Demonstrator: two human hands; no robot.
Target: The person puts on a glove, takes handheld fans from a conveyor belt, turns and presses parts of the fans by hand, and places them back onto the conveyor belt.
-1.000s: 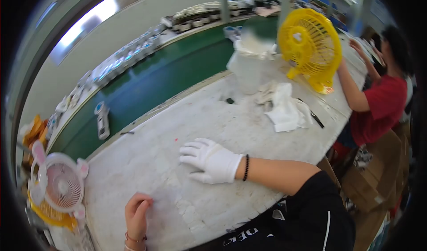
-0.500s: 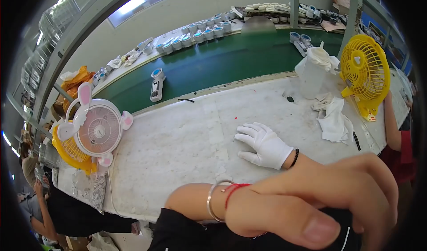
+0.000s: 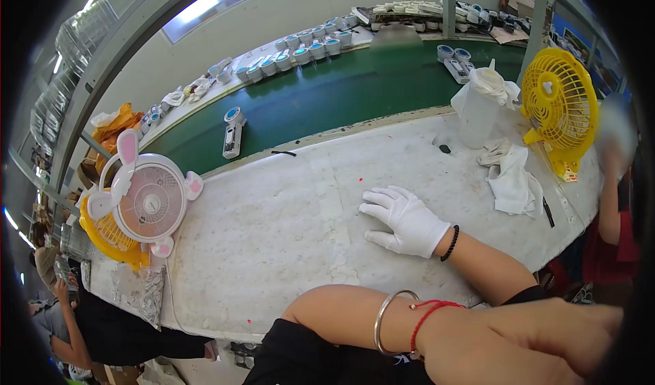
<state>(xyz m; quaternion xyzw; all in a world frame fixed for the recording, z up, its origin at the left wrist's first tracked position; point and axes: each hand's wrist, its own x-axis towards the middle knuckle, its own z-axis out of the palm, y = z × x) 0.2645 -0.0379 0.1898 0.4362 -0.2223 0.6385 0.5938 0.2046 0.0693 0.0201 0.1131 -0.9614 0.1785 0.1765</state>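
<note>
Admittedly, I can't tell how fingers stand on the blurred left hand (image 3: pixel 515 341); the right hand (image 3: pixel 407 223) lies spread.

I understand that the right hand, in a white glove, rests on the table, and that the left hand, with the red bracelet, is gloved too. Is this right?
Not quite: the left hand, with the red bracelet, is bare, as the head view shows. The right hand, in a white glove, does rest on the table.
</note>
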